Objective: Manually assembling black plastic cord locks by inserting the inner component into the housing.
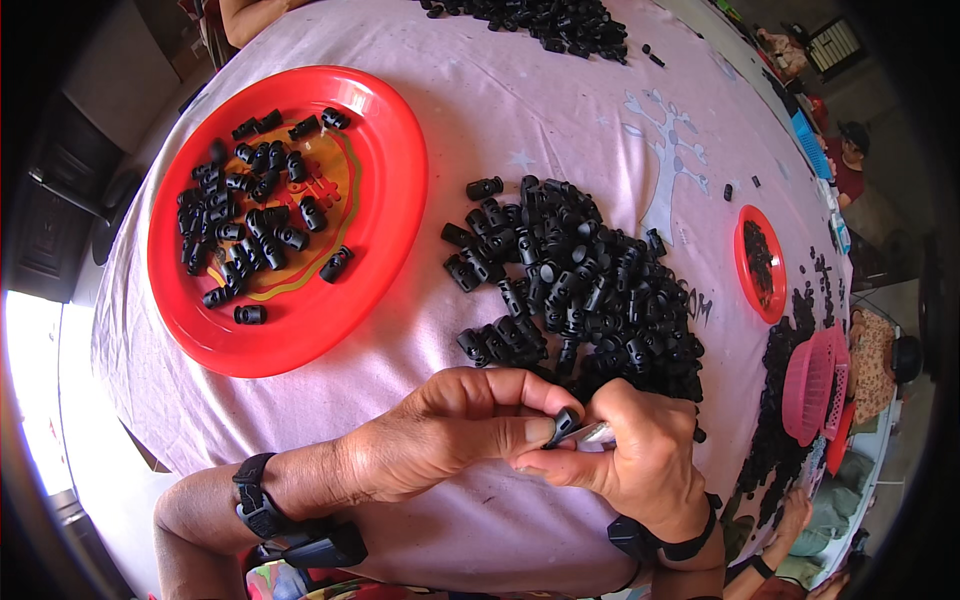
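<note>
Between its thumb and fingertips, my left hand [450, 432] pinches a small black cord lock [564, 422]. My right hand [645, 450] is closed round a slim, shiny, pale tool [597, 433], whose tip meets or nearly meets the cord lock. Most of that tool is hidden in the fist, so I cannot tell its kind. Just beyond both hands lies a big heap of black cord locks [585, 270]. To the left, a round red plate [392, 170] with a yellow patterned middle carries several more cord locks [262, 222].
A pink patterned cloth [420, 330] covers the table. Another black heap [545, 22] lies at the far edge, near a person's arm [262, 18]. On the right are a smaller red plate [745, 265], pink baskets [805, 385], scattered black pieces and another person's hand [797, 510].
</note>
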The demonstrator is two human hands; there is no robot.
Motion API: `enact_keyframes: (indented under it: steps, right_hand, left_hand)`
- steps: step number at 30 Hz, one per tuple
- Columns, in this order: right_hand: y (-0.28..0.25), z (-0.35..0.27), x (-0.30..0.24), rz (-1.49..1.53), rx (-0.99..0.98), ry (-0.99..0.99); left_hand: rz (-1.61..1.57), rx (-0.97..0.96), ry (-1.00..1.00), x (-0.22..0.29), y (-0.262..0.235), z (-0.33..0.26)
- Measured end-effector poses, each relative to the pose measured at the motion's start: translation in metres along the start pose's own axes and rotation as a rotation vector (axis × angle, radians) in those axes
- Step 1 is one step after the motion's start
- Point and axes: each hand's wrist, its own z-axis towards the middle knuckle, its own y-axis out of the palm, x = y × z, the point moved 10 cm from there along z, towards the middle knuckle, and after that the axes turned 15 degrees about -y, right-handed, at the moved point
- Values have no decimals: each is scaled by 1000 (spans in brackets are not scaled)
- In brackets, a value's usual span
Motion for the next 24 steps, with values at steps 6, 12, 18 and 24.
enact_keyframes:
  steps: [6,12,18,24]
  right_hand:
    - [0,0,0,-6,-19,12]
    - [1,1,1,8,-10,17]
    - [1,1,0,-8,-31,16]
    - [2,2,-1,-1,-51,9]
  left_hand:
    - [-12,-6,-12,-1,0,1]
    - [15,3,4,1,0,0]
    - [12,17,-6,0,-2,1]
    - [24,19,-6,0,-1,0]
